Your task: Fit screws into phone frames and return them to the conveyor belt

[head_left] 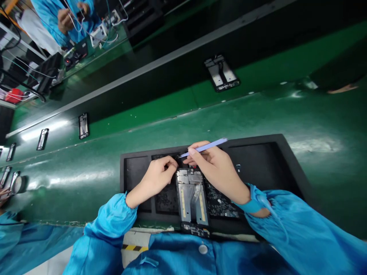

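An opened phone body [187, 206], its metal inner plates and circuit parts showing, lies lengthwise in front of me on a black foam tray [289, 160]. In my right hand [215, 164] is a pair of lavender tweezers [210, 146], gripped between thumb and fingers, with the tips pointing left just beyond the phone's far end. My left hand [156, 173] is closed in a pinch near those tips, beside the phone's upper left corner. Whatever it pinches is too small or hidden to make out. Many tiny parts [220, 202] fill a tray compartment right of the phone.
On the green bench [143, 133], another opened phone body [221, 72] lies on the strip farther off. More phone bodies [83, 126] are spaced out to the left, near a round container [18, 185]. Across the bench, a co-worker's hands [65, 21] hold something with white cables.
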The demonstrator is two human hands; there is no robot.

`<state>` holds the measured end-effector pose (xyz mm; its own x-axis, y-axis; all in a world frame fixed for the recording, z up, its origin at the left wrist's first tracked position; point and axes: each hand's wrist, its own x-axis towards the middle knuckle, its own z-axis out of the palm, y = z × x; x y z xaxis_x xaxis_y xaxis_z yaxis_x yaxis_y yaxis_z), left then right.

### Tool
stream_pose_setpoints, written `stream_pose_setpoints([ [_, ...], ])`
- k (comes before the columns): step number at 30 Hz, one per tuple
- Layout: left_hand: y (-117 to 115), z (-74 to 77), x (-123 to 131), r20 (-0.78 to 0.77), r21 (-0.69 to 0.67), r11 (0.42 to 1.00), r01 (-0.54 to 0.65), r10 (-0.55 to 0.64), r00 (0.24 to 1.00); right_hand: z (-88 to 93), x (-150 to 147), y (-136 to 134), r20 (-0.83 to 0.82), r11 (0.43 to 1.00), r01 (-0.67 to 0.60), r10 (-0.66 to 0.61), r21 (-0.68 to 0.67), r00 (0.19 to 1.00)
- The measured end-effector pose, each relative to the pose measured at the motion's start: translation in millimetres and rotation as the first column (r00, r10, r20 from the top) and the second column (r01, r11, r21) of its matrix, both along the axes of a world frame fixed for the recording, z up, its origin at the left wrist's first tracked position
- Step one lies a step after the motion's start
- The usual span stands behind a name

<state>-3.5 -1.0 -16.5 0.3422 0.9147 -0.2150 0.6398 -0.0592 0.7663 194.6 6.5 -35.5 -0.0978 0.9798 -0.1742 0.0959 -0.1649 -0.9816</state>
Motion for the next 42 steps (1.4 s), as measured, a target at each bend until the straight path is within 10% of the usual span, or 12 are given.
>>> stream_pose_setpoints([
  [5,-36,1.8,4,0.011,0.375,0.917,0.137,-0.152,0.988,3.7,5,6,0.164,0.984,-0.081,0.054,0.161,0.985],
  [8,-52,0.9,13,-0.149,0.598,0.613,0.516,-0.548,0.823,5.3,5,9,0.278,0.951,-0.162,0.086,0.263,0.957],
  [11,-57,-0.1,19,-0.425,0.578,0.359,0.733,-0.634,0.646,3.9,2,11,0.358,0.911,-0.226,0.095,0.345,0.929],
  [24,-57,-10.7,15,-0.353,0.469,0.505,0.725,-0.645,0.678,-5.0,0,9,0.467,0.751,-0.368,0.091,0.548,0.880],
  [42,-54,-16.5,16,-0.289,0.536,0.508,0.674,-0.640,0.712,-4.6,1,8,0.490,0.778,-0.394,0.127,0.490,0.862],
])
